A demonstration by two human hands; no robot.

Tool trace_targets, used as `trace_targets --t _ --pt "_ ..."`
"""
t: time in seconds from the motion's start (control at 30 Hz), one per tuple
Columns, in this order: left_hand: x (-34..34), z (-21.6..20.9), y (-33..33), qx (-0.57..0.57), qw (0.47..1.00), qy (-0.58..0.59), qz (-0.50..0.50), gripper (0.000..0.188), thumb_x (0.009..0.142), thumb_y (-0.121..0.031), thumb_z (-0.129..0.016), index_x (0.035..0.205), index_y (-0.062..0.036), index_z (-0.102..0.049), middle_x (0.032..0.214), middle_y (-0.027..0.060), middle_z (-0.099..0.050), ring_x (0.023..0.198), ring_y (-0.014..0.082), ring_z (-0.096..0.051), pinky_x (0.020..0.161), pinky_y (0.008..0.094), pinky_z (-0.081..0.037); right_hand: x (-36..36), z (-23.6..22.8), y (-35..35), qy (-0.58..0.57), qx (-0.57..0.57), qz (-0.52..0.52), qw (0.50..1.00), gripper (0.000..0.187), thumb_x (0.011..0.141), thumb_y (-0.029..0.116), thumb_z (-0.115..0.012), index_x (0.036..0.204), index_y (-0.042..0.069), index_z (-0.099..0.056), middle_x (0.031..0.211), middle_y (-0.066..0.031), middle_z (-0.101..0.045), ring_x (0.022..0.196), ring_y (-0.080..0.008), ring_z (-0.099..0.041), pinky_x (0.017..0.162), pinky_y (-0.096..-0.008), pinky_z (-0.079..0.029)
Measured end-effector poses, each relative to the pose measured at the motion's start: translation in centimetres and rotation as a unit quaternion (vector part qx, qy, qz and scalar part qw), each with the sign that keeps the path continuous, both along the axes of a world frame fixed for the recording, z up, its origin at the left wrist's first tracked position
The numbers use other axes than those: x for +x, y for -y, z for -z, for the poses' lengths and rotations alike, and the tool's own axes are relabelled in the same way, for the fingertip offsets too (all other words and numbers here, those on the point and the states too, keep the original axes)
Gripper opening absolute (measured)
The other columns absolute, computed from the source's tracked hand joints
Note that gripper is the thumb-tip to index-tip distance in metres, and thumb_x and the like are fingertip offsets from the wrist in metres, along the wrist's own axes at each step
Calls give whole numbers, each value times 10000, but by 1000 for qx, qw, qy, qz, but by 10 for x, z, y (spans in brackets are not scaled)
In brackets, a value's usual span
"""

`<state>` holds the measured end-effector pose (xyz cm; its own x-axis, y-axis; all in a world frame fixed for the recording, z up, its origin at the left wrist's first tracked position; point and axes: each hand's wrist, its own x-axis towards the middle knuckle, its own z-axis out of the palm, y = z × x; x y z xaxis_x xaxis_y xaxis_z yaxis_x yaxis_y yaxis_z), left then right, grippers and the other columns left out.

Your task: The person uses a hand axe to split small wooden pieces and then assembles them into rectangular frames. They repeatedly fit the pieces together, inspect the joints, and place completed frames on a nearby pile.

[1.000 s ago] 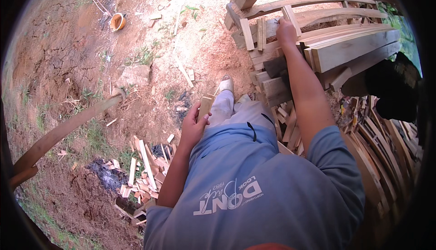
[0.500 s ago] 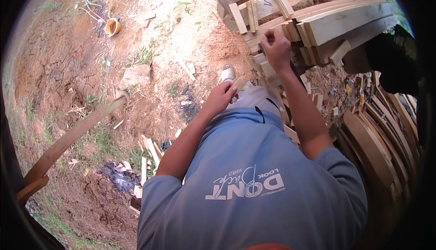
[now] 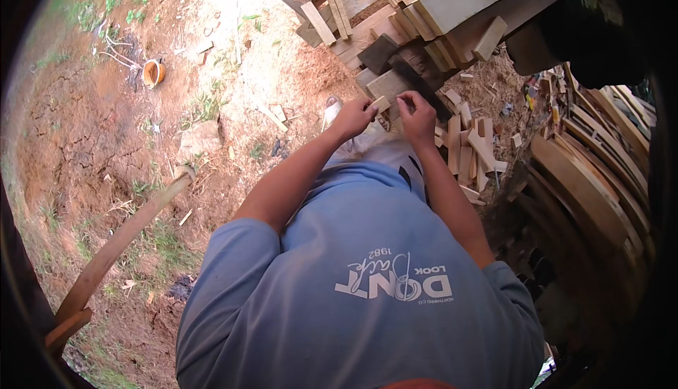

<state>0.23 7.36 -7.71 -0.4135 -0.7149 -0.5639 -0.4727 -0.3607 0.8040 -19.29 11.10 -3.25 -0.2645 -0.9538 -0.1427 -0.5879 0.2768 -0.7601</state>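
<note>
At the far left I see a brown, curved wooden pole (image 3: 123, 237) slanting over reddish soil (image 3: 78, 149), and farther off a round orange bucket (image 3: 153, 73), well apart from the work. Nearer the middle, pale, narrow wooden slats (image 3: 339, 14) lie across a rough timber bench (image 3: 353, 51), probably laid there to be within easy reach. The left hand (image 3: 351, 118) is clamped on a small, pale rectangular wooden block (image 3: 381, 103), gripped near one end, I judge, so that the other end stays free. That block sits in front of the body, between both hands. Just beside it, the right hand (image 3: 419, 117) has thumb and fingers drawn close; I cannot tell whether they pinch anything. Right of that, pale wooden offcuts (image 3: 466, 150) lie heaped on the ground, and at the far right long, curved brown planks (image 3: 583, 191) stand side by side, seemingly stacked to save room
</note>
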Motion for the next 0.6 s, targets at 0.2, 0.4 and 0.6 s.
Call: trace_targets --t 0.2,0.4,0.6 --pt "-14 2 -2 0 1000 18 -25 365 1003 -348 -667 960 5 -751 856 186 -758 802 335 -734 771 447 -555 -8 1 -2 18 -36 -40 998 116 947 68 -741 1044 6 -730 961 -147 -766 898 -253 -769 806 -339 -576" --pt "-20 1 10 42 995 80 -34 386 1004 -370 -675 902 -11 -777 827 166 -767 785 301 -745 752 428 -558 -19 19 13 57 -36 -111 992 115 955 52 -730 1060 4 -730 985 -163 -775 895 -269 -777 789 -340 -579" --pt "-31 7 -5 -5 991 103 -89 379 999 -373 -669 906 -15 -752 825 149 -760 791 300 -735 759 428 -551 -27 21 16 74 -29 -150 985 81 967 47 -718 1027 -6 -715 991 -173 -773 906 -280 -776 786 -350 -579"
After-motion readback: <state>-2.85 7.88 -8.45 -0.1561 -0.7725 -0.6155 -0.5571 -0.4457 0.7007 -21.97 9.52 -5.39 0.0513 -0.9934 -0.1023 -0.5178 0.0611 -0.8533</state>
